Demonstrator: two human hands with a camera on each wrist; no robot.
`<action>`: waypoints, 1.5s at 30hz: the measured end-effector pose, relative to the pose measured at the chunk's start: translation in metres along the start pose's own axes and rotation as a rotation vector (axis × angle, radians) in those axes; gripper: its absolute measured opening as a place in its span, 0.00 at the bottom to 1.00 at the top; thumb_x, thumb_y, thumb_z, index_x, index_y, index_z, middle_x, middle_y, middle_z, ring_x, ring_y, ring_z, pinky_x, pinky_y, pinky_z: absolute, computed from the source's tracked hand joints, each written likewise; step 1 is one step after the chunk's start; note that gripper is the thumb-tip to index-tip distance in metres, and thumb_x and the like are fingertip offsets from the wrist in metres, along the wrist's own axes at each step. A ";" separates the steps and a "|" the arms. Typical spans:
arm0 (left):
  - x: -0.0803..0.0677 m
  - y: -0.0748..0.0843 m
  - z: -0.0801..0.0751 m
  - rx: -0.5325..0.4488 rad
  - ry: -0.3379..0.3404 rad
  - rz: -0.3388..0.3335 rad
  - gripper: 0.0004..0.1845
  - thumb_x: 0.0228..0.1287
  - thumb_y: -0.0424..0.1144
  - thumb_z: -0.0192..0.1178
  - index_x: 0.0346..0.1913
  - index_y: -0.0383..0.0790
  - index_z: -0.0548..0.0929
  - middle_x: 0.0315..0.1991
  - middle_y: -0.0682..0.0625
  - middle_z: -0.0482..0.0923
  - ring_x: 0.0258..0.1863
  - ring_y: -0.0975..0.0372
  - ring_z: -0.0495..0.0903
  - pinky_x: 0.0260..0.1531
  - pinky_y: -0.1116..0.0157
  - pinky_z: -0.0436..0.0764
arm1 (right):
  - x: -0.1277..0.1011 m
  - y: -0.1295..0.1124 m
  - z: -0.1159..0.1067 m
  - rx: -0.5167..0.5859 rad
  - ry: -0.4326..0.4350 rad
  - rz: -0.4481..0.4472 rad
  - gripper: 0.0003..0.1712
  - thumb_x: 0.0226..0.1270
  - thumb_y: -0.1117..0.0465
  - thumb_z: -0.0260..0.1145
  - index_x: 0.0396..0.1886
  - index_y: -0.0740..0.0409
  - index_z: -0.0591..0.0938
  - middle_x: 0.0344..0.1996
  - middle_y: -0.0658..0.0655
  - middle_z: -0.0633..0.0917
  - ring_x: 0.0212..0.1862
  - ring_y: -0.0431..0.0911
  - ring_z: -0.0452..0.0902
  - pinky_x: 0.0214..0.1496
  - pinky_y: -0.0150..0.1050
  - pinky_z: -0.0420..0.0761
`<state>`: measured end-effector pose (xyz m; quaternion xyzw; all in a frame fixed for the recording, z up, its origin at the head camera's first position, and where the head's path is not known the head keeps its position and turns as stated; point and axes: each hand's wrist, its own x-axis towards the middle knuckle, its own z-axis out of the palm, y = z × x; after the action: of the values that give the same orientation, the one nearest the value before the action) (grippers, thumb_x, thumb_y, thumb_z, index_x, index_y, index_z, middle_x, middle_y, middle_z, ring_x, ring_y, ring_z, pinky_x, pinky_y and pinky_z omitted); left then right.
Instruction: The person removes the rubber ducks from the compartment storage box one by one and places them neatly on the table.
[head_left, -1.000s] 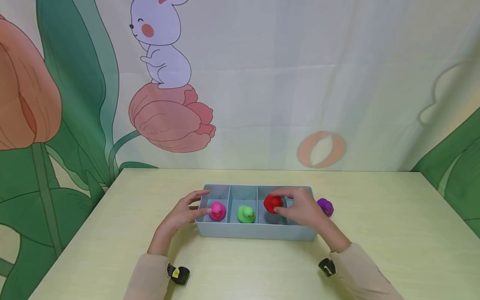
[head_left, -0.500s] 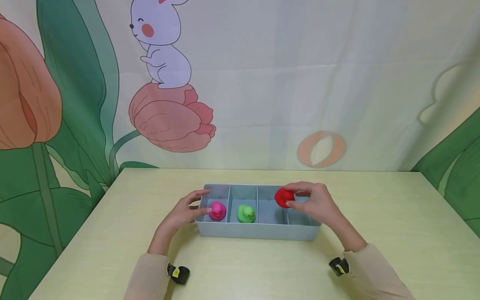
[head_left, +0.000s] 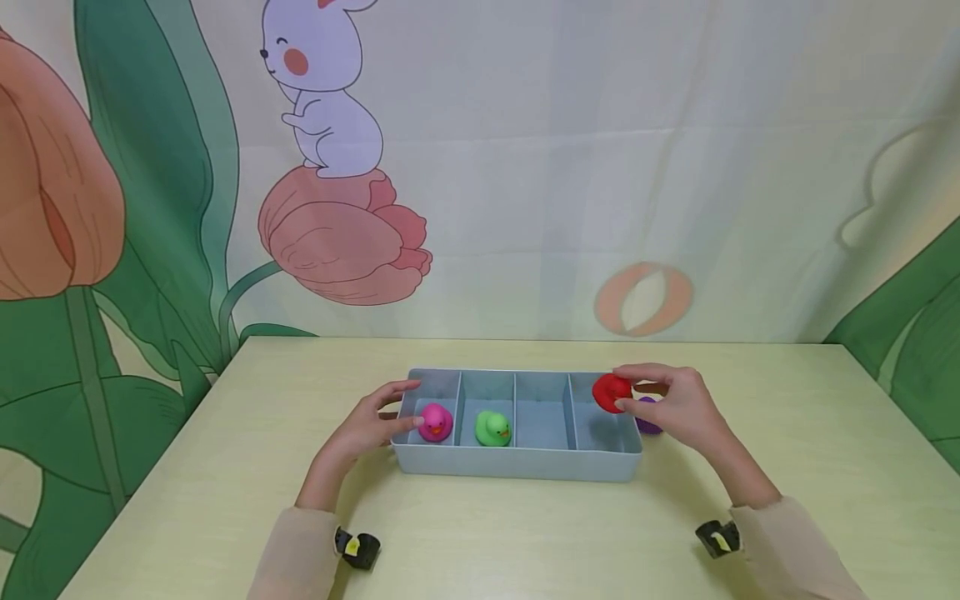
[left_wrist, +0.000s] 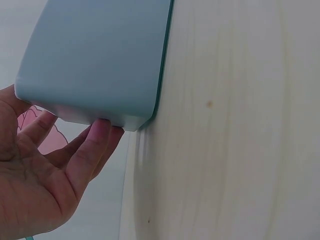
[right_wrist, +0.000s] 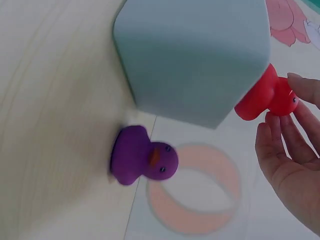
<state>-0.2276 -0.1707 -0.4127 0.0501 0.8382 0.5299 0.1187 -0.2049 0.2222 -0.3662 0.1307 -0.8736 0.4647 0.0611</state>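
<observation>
we judge the sort half done: pink duck [head_left: 435, 421] and green duck [head_left: 492, 427] sit in the tray [head_left: 517, 462], our right hand [head_left: 678, 406] pinches the red duck [head_left: 611, 392] over the rightmost compartment, our left hand [head_left: 367, 425] rests flat on the tray's end, and the purple duck [right_wrist: 142, 156] waits on the surface [head_left: 480, 533].

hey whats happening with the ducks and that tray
A person's right hand pinches a red duck and holds it above the rightmost compartment of a grey-blue divided tray. The left hand rests against the tray's left end, fingers straight. A pink duck sits in the leftmost compartment and a green duck in the next one; the third compartment holds no duck. A purple duck stands on the table just outside the tray's right end.
</observation>
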 end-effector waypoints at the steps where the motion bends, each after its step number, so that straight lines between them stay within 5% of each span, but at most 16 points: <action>1: 0.000 -0.001 0.000 -0.001 0.001 -0.001 0.32 0.57 0.42 0.63 0.64 0.46 0.65 0.65 0.36 0.56 0.60 0.37 0.61 0.45 0.46 0.74 | 0.000 0.002 -0.003 -0.011 0.005 0.007 0.22 0.50 0.68 0.70 0.48 0.67 0.80 0.46 0.65 0.81 0.44 0.57 0.78 0.40 0.33 0.80; 15: 0.000 0.001 0.000 0.001 0.004 -0.007 0.31 0.57 0.41 0.62 0.64 0.47 0.65 0.66 0.36 0.56 0.61 0.37 0.61 0.46 0.46 0.74 | -0.009 0.034 -0.036 -0.028 0.062 0.140 0.26 0.54 0.65 0.69 0.53 0.69 0.76 0.51 0.69 0.77 0.50 0.62 0.75 0.38 0.29 0.79; 27: 0.001 -0.002 0.000 -0.004 0.007 -0.012 0.31 0.57 0.42 0.63 0.64 0.47 0.66 0.65 0.37 0.57 0.60 0.38 0.62 0.46 0.47 0.74 | -0.013 0.060 -0.050 -0.068 0.060 0.159 0.26 0.53 0.68 0.68 0.53 0.73 0.74 0.51 0.73 0.75 0.50 0.65 0.74 0.38 0.31 0.80; 29: 0.000 -0.001 0.000 -0.004 0.006 -0.008 0.31 0.57 0.42 0.63 0.64 0.47 0.66 0.65 0.37 0.57 0.60 0.38 0.61 0.46 0.46 0.74 | -0.013 0.067 -0.051 -0.076 0.062 0.187 0.26 0.53 0.66 0.69 0.53 0.70 0.75 0.51 0.70 0.77 0.49 0.60 0.76 0.38 0.31 0.80; 45: -0.001 -0.001 0.000 -0.004 0.007 -0.007 0.31 0.57 0.41 0.63 0.64 0.47 0.66 0.65 0.36 0.57 0.60 0.38 0.62 0.46 0.47 0.74 | -0.013 0.084 -0.056 -0.196 -0.051 0.189 0.23 0.51 0.69 0.68 0.49 0.72 0.77 0.48 0.72 0.78 0.47 0.63 0.76 0.41 0.39 0.80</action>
<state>-0.2270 -0.1710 -0.4131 0.0452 0.8379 0.5311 0.1178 -0.2175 0.3156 -0.4045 0.0527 -0.9245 0.3775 0.0073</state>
